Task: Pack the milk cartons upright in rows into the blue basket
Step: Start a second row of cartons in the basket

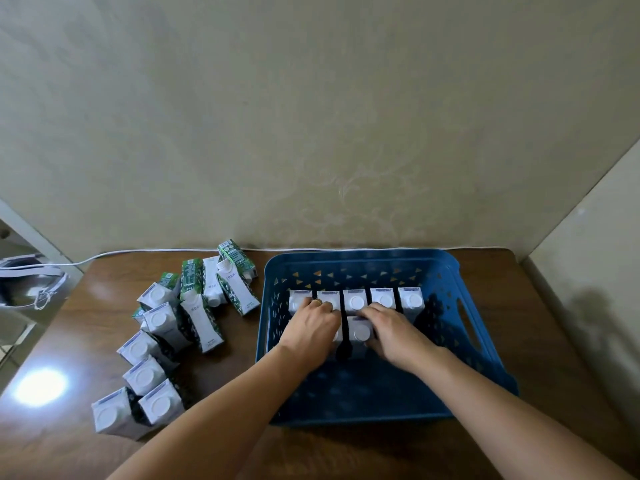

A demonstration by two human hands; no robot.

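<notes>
My left hand [311, 327] lies knuckles-up inside the blue basket [485, 368], fingers curled over a carton in the second row; that carton is mostly hidden. My right hand [391, 332] lies beside it, fingers bent against the neighbouring upright carton [361, 332]; whether they close round it, I cannot tell. Just beyond stands a back row of five upright cartons [410, 301]. The loose cartons [162, 327], some upright, some lying flat, wait on the wooden table [86, 341] left of the basket.
</notes>
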